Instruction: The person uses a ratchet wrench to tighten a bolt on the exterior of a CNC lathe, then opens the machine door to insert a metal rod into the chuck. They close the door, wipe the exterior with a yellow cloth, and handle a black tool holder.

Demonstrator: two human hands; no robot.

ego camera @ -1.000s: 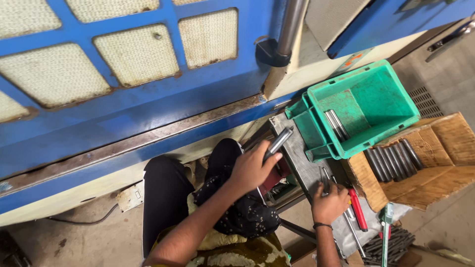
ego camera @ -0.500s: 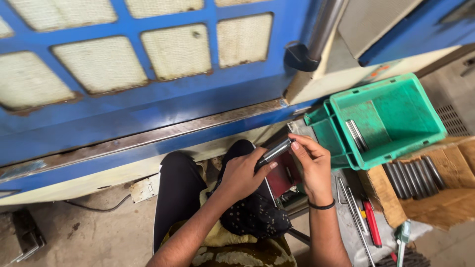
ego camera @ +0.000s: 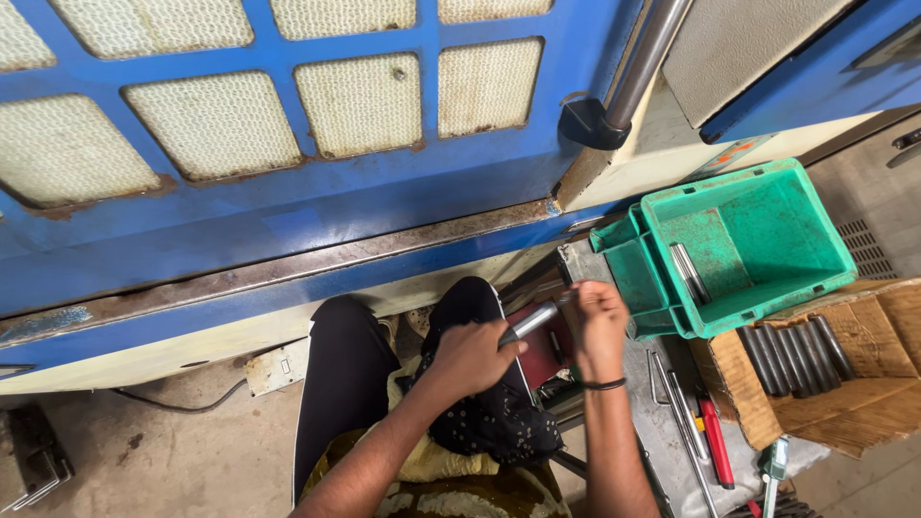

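Head camera looks down on us seated, and nearest to us are our own knees in dark trousers (ego camera: 345, 384) with a patterned black cloth (ego camera: 494, 422) lying over the lap. Just above the lap our left hand (ego camera: 470, 357) is closed in a fist around the near end of a short metal rod (ego camera: 531, 321), which slants up and to the right. Our right hand (ego camera: 597, 321) meets the rod's far end, fingers curled and pinching at its tip, a dark band on the wrist; whether it holds a small tool there we cannot tell. Under the rod sits a dark red block (ego camera: 542, 350). To the right, on a grey surface (ego camera: 662, 422), lie thin steel tools and a red-handled tool (ego camera: 715, 446). Beyond these a cardboard box (ego camera: 863, 403) holds a row of dark metal rods (ego camera: 791, 353) laid side by side. Touching the box's far side is a green plastic bin (ego camera: 758, 240) with a few bright rods (ego camera: 688, 273) in it. Farthest off stands a blue machine door (ego camera: 288, 211) with mesh panels and a steel bar handle (ego camera: 643, 62).
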